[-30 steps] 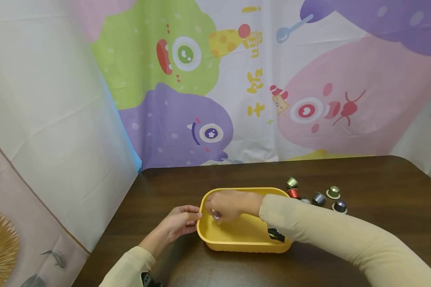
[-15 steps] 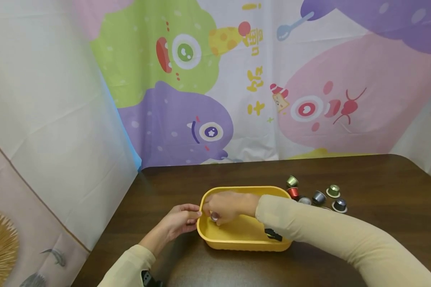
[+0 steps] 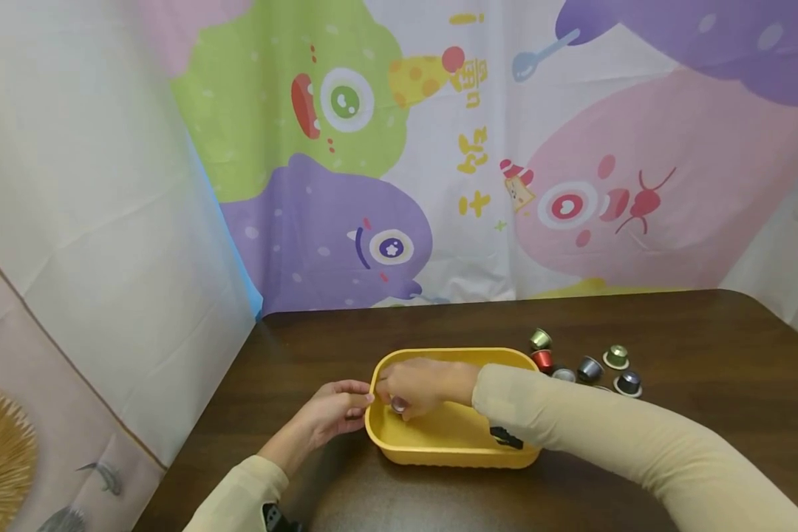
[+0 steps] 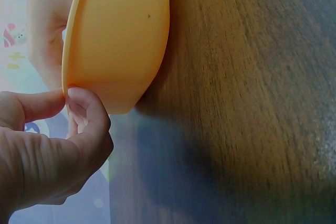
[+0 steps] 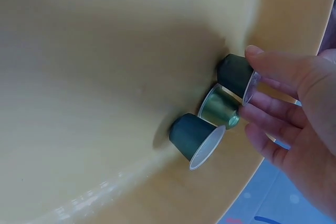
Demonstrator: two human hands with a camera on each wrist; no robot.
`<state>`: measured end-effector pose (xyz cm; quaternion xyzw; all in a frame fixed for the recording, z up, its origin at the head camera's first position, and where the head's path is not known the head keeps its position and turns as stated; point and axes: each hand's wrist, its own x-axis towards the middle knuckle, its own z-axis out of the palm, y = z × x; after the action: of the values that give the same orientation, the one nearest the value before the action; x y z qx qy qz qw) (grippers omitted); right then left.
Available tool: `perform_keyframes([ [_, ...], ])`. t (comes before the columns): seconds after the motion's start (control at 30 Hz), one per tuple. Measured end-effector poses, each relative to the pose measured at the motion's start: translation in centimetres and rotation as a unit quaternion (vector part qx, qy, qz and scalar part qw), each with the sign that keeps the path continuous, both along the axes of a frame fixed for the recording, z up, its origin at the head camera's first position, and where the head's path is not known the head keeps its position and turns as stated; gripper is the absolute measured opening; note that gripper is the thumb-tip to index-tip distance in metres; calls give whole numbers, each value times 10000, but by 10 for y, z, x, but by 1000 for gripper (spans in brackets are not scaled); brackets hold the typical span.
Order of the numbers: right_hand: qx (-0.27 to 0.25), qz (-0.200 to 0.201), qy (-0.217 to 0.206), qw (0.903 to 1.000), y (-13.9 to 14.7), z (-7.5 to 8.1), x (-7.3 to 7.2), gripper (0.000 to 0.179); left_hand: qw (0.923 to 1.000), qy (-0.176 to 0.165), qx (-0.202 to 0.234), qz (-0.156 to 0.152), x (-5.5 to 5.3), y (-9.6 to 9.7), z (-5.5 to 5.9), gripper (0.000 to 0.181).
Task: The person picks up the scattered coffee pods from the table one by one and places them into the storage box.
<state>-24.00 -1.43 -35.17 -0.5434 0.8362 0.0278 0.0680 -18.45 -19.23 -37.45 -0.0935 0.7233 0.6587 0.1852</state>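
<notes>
My left hand (image 3: 335,412) pinches the left rim of a yellow oblong tub (image 3: 459,459); in the left wrist view thumb and forefinger meet on that rim. Inside the tub's left end is my right hand (image 3: 415,386), reaching down. The right wrist view shows the right thumb and fingers around a dark green coffee capsule (image 5: 235,76), low against the tub wall. Beside it lie a lighter green capsule (image 5: 219,107), close to the fingertips, and another dark green capsule (image 5: 194,137) with its pale lid facing outward. From the head view the hand mostly hides these capsules.
Right of the tub, several capsules stand or lie on the dark wooden table (image 3: 319,336): a light green capsule (image 3: 540,339), a red capsule (image 3: 542,360), a grey capsule (image 3: 590,369) and others. My right sleeve (image 3: 592,414) crosses the tub's right end. A printed cloth (image 3: 479,273) hangs behind.
Both hands stay almost in place. My right hand has shifted very slightly left within the tub since a second ago; the tub and the table capsules have not moved.
</notes>
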Motion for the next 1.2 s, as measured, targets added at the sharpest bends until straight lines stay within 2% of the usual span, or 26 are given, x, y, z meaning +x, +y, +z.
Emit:
perform_keyframes([
  [0.2,-52,12,-112,9999,1,-4,3,24,10000,-12,21,6,2,1,-3,28],
  [0.5,120,-108,-31,9999,3,-4,5,27,10000,-15,16,-17,2,3,-4,26],
  [0.83,6,-90,-139,9999,7,11,3,27,10000,39,-16,-17,4,2,-2,29],
  [1.03,97,-295,-56,9995,13,22,4,29,10000,87,12,19,4,2,0,28],
  [1.2,67,-232,60,9997,20,29,4,30,9999,97,62,0,3,2,0,27],
])
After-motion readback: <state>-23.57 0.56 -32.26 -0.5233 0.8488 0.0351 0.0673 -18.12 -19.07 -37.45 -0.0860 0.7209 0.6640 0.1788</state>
